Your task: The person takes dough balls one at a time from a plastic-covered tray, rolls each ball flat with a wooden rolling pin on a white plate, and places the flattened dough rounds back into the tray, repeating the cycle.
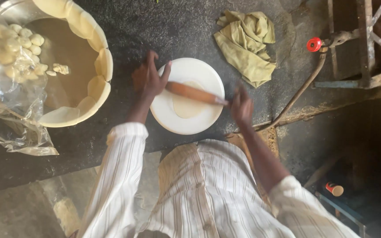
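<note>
A round white rolling board (201,120) lies on the dark stone counter (155,31). On it sits a flattened pale disc of dough (185,108). A brown wooden rolling pin (192,93) lies across the dough, slanting from upper left to lower right. My left hand (147,78) presses on the pin's left end, fingers spread over the board's rim. At the pin's right end, my right hand (241,105) rests on the tip. Striped white sleeves cover both arms.
A large metal bowl (69,57) at the left holds small dough balls (18,48), with rolled discs draped over its rim and clear plastic beside it. A crumpled olive cloth (246,44) lies behind the board. A stove with a red knob (314,44) and hose stands right.
</note>
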Tool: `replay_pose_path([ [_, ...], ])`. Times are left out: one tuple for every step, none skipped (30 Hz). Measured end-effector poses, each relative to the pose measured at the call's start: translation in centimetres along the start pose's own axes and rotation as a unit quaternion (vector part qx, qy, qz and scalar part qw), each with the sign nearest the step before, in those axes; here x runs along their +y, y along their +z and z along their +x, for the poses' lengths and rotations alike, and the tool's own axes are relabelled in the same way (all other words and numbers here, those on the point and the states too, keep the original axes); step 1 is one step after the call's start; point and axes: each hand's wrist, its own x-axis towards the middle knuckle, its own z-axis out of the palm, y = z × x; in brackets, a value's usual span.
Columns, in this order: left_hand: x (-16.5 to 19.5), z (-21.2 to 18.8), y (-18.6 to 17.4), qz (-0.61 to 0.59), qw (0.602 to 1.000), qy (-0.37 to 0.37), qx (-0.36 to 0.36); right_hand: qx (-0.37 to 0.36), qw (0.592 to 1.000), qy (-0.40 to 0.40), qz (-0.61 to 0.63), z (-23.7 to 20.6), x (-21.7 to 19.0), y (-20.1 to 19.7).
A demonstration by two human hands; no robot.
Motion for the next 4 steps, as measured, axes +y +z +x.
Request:
replay_pose_path([
  [0.1,0.8,0.7,-0.01,1.0,0.005,0.022,0.012,0.999,-0.001,-0.048,1.3,-0.1,-0.2],
  [0.4,0.8,0.8,-0.019,0.999,0.002,0.047,0.017,0.995,-0.006,-0.099,2.4,-0.6,-0.7],
  [0.0,0.3,0.8,-0.026,0.998,0.007,0.049,0.027,0.989,-0.013,-0.144,3.7,-1.8,-0.9],
  [-0.6,-0.5,1.0,-0.032,0.998,0.014,0.051,0.029,0.989,-0.016,-0.142,0.9,-0.8,0.9],
])
